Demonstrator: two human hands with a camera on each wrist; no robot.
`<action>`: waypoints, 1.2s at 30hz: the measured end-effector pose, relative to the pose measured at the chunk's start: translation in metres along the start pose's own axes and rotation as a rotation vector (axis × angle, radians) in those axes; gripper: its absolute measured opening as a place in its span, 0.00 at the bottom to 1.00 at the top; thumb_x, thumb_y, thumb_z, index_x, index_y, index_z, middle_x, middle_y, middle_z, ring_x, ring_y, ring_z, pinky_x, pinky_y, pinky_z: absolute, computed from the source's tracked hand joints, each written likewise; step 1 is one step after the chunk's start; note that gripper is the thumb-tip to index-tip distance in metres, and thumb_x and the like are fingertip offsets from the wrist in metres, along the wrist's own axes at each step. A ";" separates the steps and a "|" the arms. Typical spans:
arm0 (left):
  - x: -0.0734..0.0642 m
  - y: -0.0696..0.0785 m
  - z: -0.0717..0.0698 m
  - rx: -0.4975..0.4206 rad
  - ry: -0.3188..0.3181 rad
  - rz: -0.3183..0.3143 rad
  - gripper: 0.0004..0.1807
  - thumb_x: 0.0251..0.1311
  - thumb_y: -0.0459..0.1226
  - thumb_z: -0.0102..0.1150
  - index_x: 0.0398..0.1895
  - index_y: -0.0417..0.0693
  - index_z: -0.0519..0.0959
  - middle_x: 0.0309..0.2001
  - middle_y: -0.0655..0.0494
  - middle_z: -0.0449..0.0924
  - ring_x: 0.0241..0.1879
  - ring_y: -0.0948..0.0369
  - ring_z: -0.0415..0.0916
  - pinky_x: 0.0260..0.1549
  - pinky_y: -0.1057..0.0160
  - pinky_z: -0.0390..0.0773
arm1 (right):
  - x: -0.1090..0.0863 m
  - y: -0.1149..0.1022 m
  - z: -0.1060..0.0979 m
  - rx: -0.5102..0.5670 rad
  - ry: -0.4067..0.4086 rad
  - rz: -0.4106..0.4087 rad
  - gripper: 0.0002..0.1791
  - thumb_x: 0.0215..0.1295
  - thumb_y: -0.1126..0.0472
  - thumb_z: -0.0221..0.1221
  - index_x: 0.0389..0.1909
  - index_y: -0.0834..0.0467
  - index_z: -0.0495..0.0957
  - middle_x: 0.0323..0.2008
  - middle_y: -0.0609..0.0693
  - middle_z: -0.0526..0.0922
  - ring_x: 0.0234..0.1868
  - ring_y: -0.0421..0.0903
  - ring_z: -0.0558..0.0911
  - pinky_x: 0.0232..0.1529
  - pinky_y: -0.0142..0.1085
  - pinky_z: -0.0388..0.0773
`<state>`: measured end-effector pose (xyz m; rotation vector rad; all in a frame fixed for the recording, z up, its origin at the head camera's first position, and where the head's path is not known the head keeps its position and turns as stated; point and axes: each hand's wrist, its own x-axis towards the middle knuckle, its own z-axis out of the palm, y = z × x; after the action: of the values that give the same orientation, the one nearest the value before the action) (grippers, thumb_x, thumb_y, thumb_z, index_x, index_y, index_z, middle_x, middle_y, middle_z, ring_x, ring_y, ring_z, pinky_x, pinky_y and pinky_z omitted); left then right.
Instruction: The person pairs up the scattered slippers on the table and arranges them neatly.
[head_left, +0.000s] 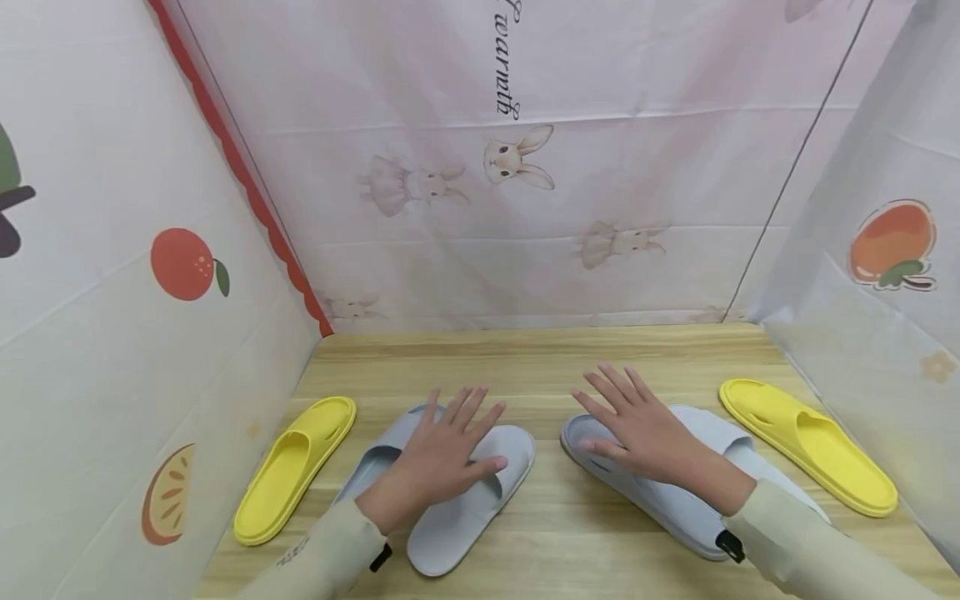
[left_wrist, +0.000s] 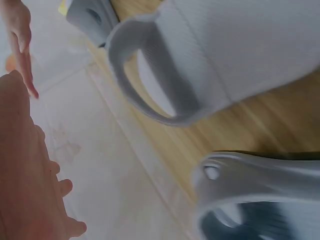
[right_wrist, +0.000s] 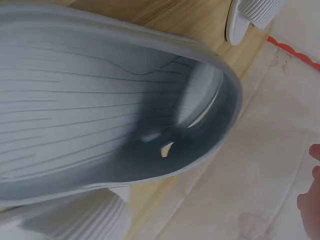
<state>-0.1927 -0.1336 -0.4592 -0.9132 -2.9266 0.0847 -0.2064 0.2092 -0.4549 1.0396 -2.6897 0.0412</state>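
Wood-grained surface (head_left: 555, 550), printed cloth (head_left: 480, 287) behind.
Both spread, my left hand (head_left: 438, 457) hovers over one grey slipper pair (head_left: 452, 533), my right hand (head_left: 651, 437) over another grey pair (head_left: 663, 504); yellow slippers (head_left: 836, 460) flank them.

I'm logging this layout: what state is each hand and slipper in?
Left hand: open, fingers spread, empty.
Right hand: open, fingers spread, empty.
Left blue-grey slipper: sole down, partly hidden.
Left light grey slipper: sole down, partly hidden.
Right blue-grey slipper: sole down, partly hidden.
Right light grey slipper: sole down, partly hidden.
Left yellow slipper: sole down, empty.
Right yellow slipper: sole down, empty.
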 end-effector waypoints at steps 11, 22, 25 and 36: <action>-0.015 -0.027 0.022 -0.106 -0.011 -0.125 0.44 0.69 0.72 0.22 0.83 0.64 0.44 0.83 0.53 0.37 0.81 0.50 0.38 0.73 0.33 0.36 | -0.020 0.007 0.028 0.076 0.019 0.068 0.39 0.72 0.36 0.53 0.76 0.52 0.62 0.78 0.59 0.57 0.79 0.62 0.51 0.75 0.61 0.45; -0.038 -0.052 0.048 -0.214 0.041 -0.228 0.40 0.73 0.64 0.41 0.82 0.60 0.51 0.82 0.47 0.44 0.80 0.45 0.45 0.71 0.30 0.44 | -0.040 0.007 0.046 0.160 -0.072 0.152 0.40 0.73 0.35 0.51 0.78 0.51 0.59 0.78 0.59 0.57 0.78 0.62 0.55 0.73 0.63 0.51; -0.045 -0.054 0.053 -0.256 0.001 -0.261 0.40 0.73 0.65 0.39 0.82 0.62 0.48 0.82 0.48 0.39 0.80 0.45 0.41 0.71 0.30 0.44 | -0.044 0.007 0.047 0.173 -0.068 0.168 0.38 0.73 0.37 0.52 0.77 0.52 0.61 0.77 0.60 0.59 0.77 0.62 0.58 0.73 0.62 0.53; -0.060 -0.053 0.064 -0.160 0.028 -0.245 0.32 0.76 0.58 0.40 0.79 0.61 0.59 0.79 0.46 0.55 0.76 0.44 0.54 0.66 0.27 0.55 | -0.053 0.008 0.055 0.192 -0.061 0.200 0.36 0.74 0.39 0.53 0.76 0.52 0.64 0.74 0.60 0.65 0.71 0.61 0.69 0.65 0.60 0.69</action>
<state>-0.1793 -0.2134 -0.5219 -0.5590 -3.0260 -0.1775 -0.1869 0.2439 -0.5206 0.8289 -2.8809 0.3154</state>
